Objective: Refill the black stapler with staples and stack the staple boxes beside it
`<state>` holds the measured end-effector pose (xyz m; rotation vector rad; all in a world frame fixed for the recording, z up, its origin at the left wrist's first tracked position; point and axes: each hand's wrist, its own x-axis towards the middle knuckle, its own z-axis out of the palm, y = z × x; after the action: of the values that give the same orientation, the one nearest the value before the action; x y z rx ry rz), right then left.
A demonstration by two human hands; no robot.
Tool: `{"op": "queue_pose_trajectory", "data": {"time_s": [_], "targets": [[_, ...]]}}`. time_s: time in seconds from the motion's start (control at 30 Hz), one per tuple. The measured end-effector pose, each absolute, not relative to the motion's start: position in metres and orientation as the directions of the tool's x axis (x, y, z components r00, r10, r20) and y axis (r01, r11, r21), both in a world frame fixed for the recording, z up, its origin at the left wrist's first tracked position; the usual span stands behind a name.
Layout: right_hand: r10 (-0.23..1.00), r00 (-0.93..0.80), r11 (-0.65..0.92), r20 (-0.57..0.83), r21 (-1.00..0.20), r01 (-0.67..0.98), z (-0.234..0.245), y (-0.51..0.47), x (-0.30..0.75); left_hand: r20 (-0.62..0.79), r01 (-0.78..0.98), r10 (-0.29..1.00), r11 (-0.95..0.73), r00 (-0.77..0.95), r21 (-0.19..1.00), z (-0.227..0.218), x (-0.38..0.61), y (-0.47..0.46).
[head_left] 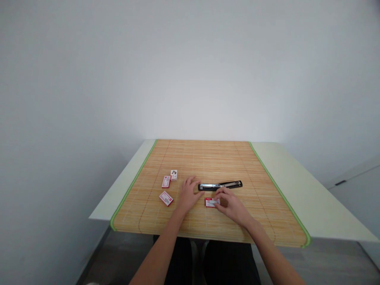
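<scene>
A black stapler (208, 187) lies opened out flat on the bamboo mat, its metal rail showing. My left hand (188, 194) rests at the stapler's left end, thumb and fingers apart. Just in front of the stapler lies a small red-and-white staple box (209, 202). My right hand (230, 204) has thumb and forefinger on either side of that box's right end, which they partly hide. Whether the box is open cannot be made out.
Left of my left hand lie two flat red-and-white boxes (166, 198), (166, 181) and a white box with a dark picture (173, 174). The green-edged bamboo mat (202, 154) covers the middle of a white table (285, 178) against the wall.
</scene>
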<state>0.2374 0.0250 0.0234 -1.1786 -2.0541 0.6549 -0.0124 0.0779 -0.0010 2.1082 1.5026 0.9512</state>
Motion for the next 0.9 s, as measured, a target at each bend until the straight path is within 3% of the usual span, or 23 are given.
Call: {"op": "queue_pose_trajectory", "data": {"time_s": [0.37,0.57,0.9], "targets": [[0.795,-0.346,0.601,0.498,-0.570,0.561,0.042,0.065,0.222,0.268,0.670,0.902,-0.431,0.339,0.604,-0.002,-0.020,0.078],[0.780,-0.432,0.625,0.452,-0.531,0.573,0.039,0.079,0.209,0.266,0.674,0.905,-0.425,0.332,0.604,-0.003,-0.023,0.073],[0.812,-0.424,0.583,0.400,-0.549,0.599,0.033,0.078,0.211,0.258,0.650,0.914,-0.405,0.314,0.643,0.001,-0.022,0.071]]}}
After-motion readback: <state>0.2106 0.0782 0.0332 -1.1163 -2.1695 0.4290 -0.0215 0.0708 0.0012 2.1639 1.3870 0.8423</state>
